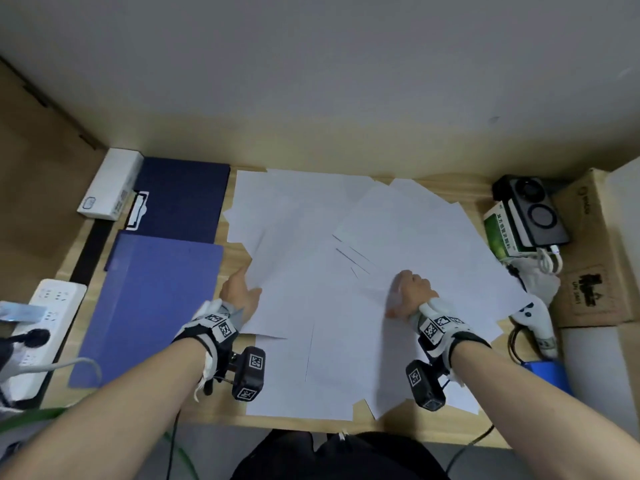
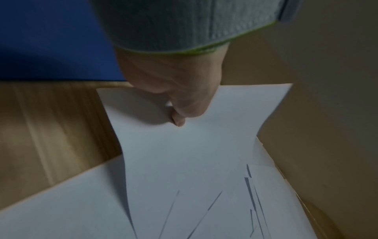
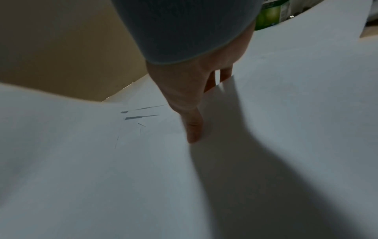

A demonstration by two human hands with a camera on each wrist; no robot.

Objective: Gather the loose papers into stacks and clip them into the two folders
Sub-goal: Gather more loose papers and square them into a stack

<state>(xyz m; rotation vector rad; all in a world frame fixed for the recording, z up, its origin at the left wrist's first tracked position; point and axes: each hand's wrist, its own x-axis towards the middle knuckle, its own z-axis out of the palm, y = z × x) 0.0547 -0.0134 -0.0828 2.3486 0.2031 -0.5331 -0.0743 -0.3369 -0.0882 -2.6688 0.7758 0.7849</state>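
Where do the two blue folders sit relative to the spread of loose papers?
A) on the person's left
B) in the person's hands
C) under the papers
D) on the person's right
A: both blue folders lie on the desk left of the loose papers, beside the left hand.

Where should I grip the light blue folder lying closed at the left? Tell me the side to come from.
Take the light blue folder by its right long edge, coming from the paper side. That edge lies free on bare desk, so fingers can slip under, probably easiest near its middle. Its far end is tucked against the dark blue folder.
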